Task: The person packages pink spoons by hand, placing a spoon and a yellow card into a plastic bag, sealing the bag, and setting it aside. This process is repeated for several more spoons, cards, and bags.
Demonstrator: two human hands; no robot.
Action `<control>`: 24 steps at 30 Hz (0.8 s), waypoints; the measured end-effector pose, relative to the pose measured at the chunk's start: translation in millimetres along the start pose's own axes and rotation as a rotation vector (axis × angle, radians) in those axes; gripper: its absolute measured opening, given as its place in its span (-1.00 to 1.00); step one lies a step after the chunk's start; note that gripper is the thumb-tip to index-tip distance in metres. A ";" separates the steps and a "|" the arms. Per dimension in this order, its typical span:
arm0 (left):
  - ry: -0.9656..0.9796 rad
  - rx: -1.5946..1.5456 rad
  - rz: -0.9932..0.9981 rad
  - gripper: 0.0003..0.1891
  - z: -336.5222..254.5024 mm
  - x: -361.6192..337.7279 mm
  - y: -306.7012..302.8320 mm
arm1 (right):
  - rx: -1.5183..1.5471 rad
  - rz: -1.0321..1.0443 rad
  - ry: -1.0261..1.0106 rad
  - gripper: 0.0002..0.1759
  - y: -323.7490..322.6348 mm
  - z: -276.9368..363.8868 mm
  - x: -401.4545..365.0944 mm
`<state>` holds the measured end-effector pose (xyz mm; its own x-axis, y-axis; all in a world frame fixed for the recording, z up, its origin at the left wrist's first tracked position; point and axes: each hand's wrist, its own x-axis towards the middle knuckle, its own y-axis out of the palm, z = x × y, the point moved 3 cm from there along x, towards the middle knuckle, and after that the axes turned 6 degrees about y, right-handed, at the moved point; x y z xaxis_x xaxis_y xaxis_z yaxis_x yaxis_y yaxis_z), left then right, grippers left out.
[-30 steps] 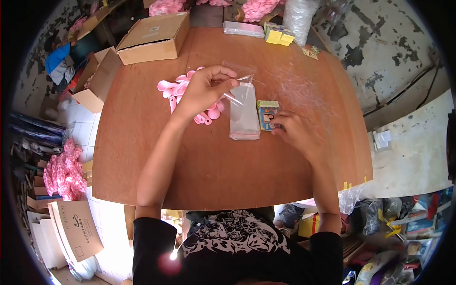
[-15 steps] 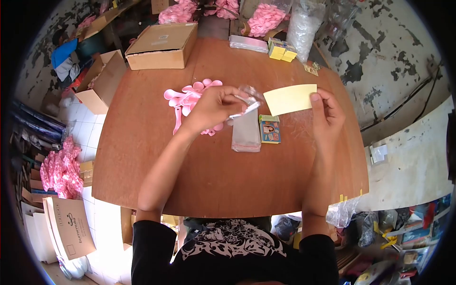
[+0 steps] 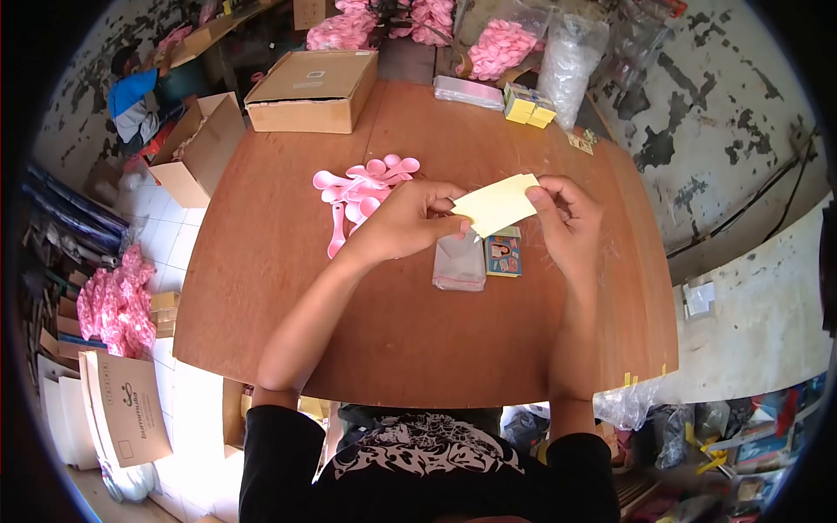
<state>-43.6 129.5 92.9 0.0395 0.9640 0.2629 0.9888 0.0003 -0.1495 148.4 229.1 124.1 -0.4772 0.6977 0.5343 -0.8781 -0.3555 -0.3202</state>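
Note:
My right hand (image 3: 568,218) pinches the right end of a plain pale yellow card (image 3: 499,204) between thumb and fingers, above the table. At the card's other end is my left hand (image 3: 417,213), its thumb and fingers closed on a clear plastic bag that is mostly hidden by the card and fingers. Below the card lies a stack of clear plastic bags (image 3: 459,266). Touching its right side is a small stack of printed cards (image 3: 505,254) with a portrait on top. Pink plastic spoons (image 3: 362,190) lie in a heap beyond my left hand.
A closed cardboard box (image 3: 309,91) stands at the table's far left. Along the far right are a flat plastic-wrapped pack (image 3: 469,92), yellow card packs (image 3: 529,105) and a tall clear plastic sack (image 3: 571,70). Another person (image 3: 132,96) sits at far left beside an open carton (image 3: 199,148).
My right hand has brought the yellow card left and down to my left hand, tilting it. The bag in my left hand is now largely covered. The view has shifted slightly.

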 end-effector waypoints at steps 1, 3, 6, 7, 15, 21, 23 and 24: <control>-0.055 0.048 0.013 -0.67 -2.7 -0.8 0.9 | -0.003 -0.003 -0.003 -0.87 0.9 1.5 0.2; -0.055 0.026 0.008 -0.67 -3.8 -0.9 2.5 | -0.007 -0.012 -0.004 -0.86 -0.8 2.4 0.6; -0.051 -0.027 0.001 -0.67 -3.2 1.1 1.9 | -0.070 -0.063 -0.010 -0.85 -7.0 1.1 2.5; -0.050 -0.058 0.003 -0.67 -2.8 1.3 1.7 | -0.104 -0.085 -0.025 -0.85 -8.8 -0.3 2.4; -0.024 -0.035 0.010 -0.63 1.3 0.9 2.0 | -0.197 -0.097 -0.076 -0.86 -2.4 4.0 1.4; 0.018 0.011 0.002 -0.59 6.9 1.0 -1.1 | -0.152 -0.032 -0.055 -0.86 1.1 0.9 1.7; -0.006 0.026 0.011 -0.58 4.5 0.3 -0.7 | -0.166 -0.017 -0.034 -0.86 1.8 0.2 1.1; 0.007 0.015 0.011 -0.59 3.8 -0.1 -0.2 | -0.165 -0.016 -0.035 -0.86 3.0 -0.4 0.8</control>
<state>-44.4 130.5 89.3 0.0512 0.9620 0.2682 0.9861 -0.0061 -0.1663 145.4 228.8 123.3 -0.4669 0.6794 0.5661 -0.8694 -0.2355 -0.4344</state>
